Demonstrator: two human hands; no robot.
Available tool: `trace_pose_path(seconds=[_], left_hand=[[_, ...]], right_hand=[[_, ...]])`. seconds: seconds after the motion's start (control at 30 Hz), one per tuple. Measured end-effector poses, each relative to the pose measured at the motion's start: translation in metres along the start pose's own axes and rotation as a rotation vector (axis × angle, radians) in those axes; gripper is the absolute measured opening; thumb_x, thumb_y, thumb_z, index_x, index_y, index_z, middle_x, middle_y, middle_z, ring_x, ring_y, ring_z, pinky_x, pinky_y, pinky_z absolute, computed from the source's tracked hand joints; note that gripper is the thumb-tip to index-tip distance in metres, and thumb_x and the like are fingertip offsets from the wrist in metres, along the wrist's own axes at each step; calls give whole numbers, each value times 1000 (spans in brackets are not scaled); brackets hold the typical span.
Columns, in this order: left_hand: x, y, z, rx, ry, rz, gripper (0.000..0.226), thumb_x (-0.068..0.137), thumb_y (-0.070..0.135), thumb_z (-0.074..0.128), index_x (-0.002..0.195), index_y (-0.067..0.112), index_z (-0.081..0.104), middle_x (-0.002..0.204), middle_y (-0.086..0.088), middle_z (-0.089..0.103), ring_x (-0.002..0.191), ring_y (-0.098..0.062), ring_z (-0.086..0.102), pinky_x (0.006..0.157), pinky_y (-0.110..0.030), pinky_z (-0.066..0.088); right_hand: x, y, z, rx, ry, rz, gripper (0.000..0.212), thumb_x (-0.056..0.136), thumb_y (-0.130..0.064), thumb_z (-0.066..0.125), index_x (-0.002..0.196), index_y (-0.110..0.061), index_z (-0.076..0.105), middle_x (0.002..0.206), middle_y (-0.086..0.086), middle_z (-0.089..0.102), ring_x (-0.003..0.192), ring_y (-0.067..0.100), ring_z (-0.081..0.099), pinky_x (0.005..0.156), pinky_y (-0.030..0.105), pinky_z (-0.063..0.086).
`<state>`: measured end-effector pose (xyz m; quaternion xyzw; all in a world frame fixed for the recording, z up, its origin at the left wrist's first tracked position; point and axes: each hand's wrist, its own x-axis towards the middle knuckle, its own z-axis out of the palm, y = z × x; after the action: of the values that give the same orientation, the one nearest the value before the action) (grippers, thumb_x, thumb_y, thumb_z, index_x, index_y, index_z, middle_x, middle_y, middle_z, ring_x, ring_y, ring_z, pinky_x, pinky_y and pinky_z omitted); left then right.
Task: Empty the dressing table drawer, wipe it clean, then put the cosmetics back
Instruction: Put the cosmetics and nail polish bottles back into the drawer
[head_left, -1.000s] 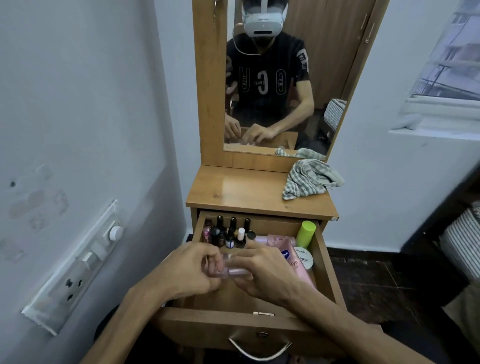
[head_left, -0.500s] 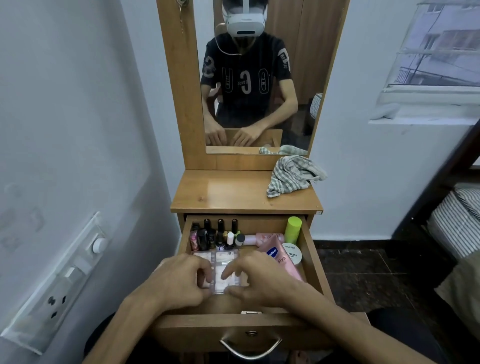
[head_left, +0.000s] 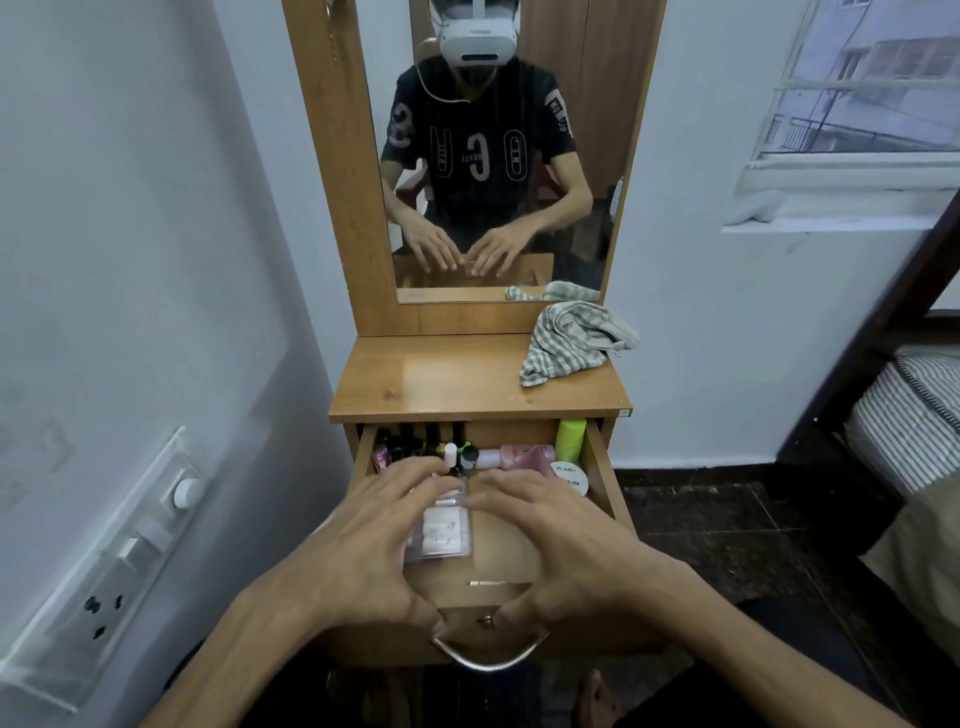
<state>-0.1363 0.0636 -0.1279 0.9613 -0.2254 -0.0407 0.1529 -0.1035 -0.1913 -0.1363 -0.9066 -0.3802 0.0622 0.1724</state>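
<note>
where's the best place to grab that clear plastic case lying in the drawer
Probably by its two long side edges, coming straight down from above. The clear case lies flat on the drawer floor, so its broad faces offer no hold; the left hand and right hand already flank those edges.

The dressing table (head_left: 447, 384) is honey-brown wood grain. A grey-and-white checked cloth (head_left: 571, 343) is on its top. In the drawer (head_left: 605, 467) are a lime-green tube (head_left: 570, 440), a pink pouch (head_left: 524, 457), black-capped bottles (head_left: 415, 441) and a clear box (head_left: 441, 530) with pale pink pieces. The mattress (head_left: 914, 410) is grey-and-white striped.
</note>
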Motion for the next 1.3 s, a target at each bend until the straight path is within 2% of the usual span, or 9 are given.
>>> trace_pose_path(seconds=[0.17,0.3,0.4,0.53,0.67,0.87,1.13,1.2,1.3], left_hand=[[28,-19,2,-3,78,-72,138,47,80,75,157,47,-1,161,31,-11,142,9,-8,120,-29,6],[61,-33,4,66,158,-55,132,55,69,73,161,32,5,166,20,-2,147,-1,-2,119,-28,-1],[81,-39,5,77,179,-51,122,60,61,69,162,24,13,169,10,8,149,-5,0,120,-27,-6],[93,-46,13,121,343,-54,99,61,49,76,150,26,38,154,8,38,146,-13,32,126,-40,18],[104,-38,32,188,463,-124,81,63,39,84,135,25,49,140,7,50,135,-16,43,118,-42,29],[121,-21,48,246,565,-258,64,65,28,85,120,18,53,123,-3,56,119,-25,53,111,-51,34],[132,-21,59,270,634,-298,55,67,23,81,112,13,53,118,-10,55,112,-30,54,105,-52,40],[135,-25,65,260,682,-272,57,65,21,82,114,13,52,120,-10,54,114,-29,52,106,-50,36],[138,-32,72,260,730,-240,63,61,20,84,114,13,52,121,-10,54,115,-30,50,107,-50,32]], right_hand=[[23,13,-6,-100,93,84,122,65,-68,80,160,-40,9,173,-3,3,158,15,1,129,47,6],[52,25,-18,-242,106,141,125,67,-68,82,162,-28,12,172,9,6,159,27,4,129,50,8],[72,33,-19,-365,61,167,124,70,-50,88,162,-22,10,170,14,11,158,33,8,128,53,11],[85,42,-9,-467,156,146,113,68,-31,92,156,-19,21,158,13,27,147,35,25,121,48,29],[86,51,1,-468,263,164,99,70,-25,90,149,-26,31,149,5,38,138,30,37,115,44,36],[98,41,17,-442,371,280,85,64,-20,88,136,-26,43,132,3,47,121,28,44,102,44,43],[109,45,29,-389,451,299,78,56,-19,86,126,-26,52,121,2,51,111,25,48,90,40,48],[111,50,31,-374,446,291,80,53,-23,87,126,-27,52,121,1,51,111,23,48,91,39,46],[112,55,34,-356,435,288,81,52,-26,87,126,-28,53,123,0,51,111,23,47,94,37,34]])
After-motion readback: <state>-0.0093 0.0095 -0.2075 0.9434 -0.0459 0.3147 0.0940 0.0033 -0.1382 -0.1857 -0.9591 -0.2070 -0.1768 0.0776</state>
